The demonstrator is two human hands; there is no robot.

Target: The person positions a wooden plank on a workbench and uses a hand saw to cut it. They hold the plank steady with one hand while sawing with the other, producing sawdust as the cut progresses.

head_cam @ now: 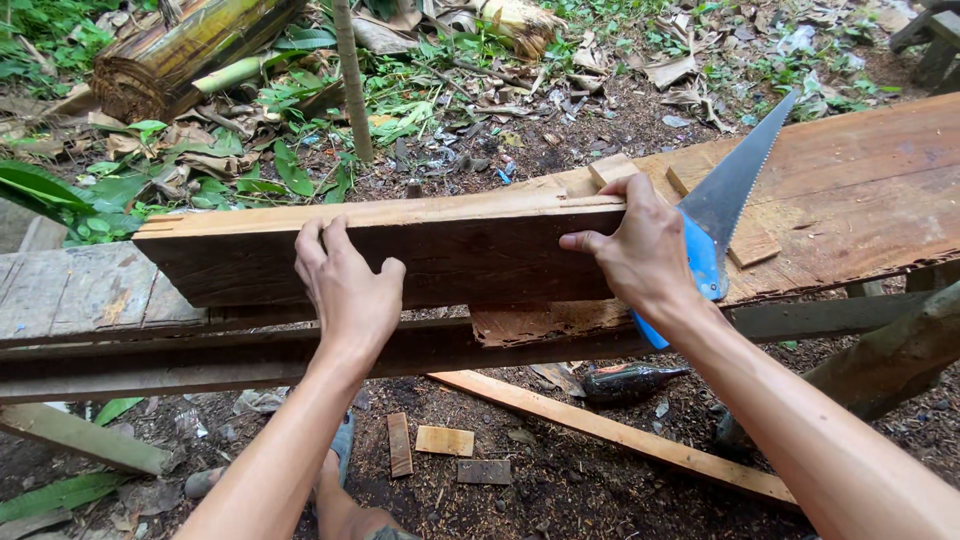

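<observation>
1. The left hand [348, 290] lies flat with fingers hooked over the top edge of the dark plank [400, 255].
2. The right hand [640, 250] grasps the plank's right end.
3. The plank stands on edge along the near edge of the workbench [860, 190]; it looks stiff, heavy and rough, best gripped at both ends.
4. A blue-handled handsaw [725, 210] lies behind.

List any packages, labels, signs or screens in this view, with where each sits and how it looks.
No labels, signs or screens show.
Bottle: the only container, lying on the dirt under the bench, dark, with a reddish patch near its neck.
Scraps: pale, among the leaf litter at the top right; too small to identify.
</observation>
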